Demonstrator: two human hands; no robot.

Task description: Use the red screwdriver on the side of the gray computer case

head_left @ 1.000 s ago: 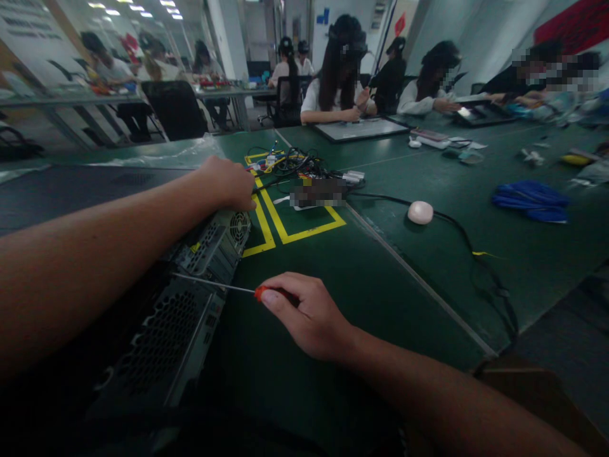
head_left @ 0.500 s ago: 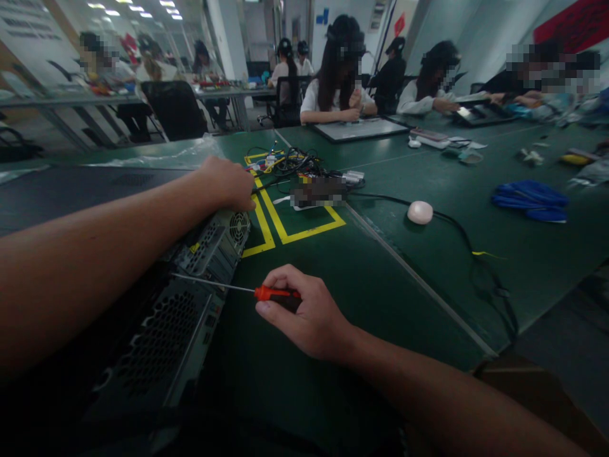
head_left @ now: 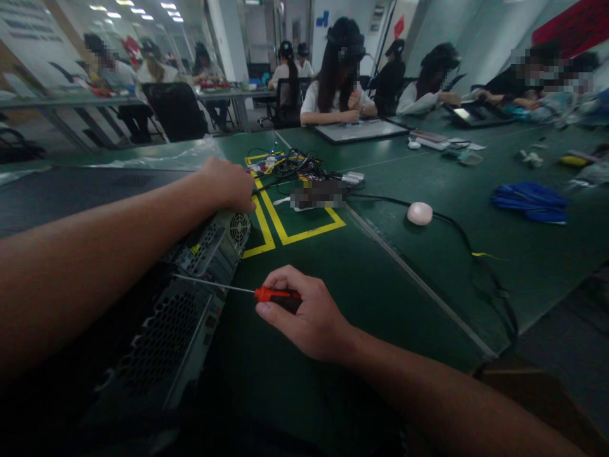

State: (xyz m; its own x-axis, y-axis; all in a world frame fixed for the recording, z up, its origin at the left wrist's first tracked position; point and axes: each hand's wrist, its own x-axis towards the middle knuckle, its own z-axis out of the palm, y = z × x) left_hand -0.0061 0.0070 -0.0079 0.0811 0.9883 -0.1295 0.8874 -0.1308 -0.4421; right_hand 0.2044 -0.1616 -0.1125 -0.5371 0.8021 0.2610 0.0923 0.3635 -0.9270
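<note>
A dark desktop computer case lies on the left, its perforated rear panel with a fan grille turned towards the right. My right hand is closed round the red and black handle of a screwdriver. The thin metal shaft reaches left to the rear panel, and its tip meets the dark area there; what it touches cannot be made out. Stretched across the case, my left hand rests at its far rear corner, fingers bent over the edge and partly hidden.
Beyond the case is a heap of cables near yellow tape marks. A pale pink rounded object sits by a black cable. Farther right lies a blue bundle. Several people work across the green table.
Both hands and the screwdriver keep almost the same place. A co-worker at the far right has shifted their hands slightly.
</note>
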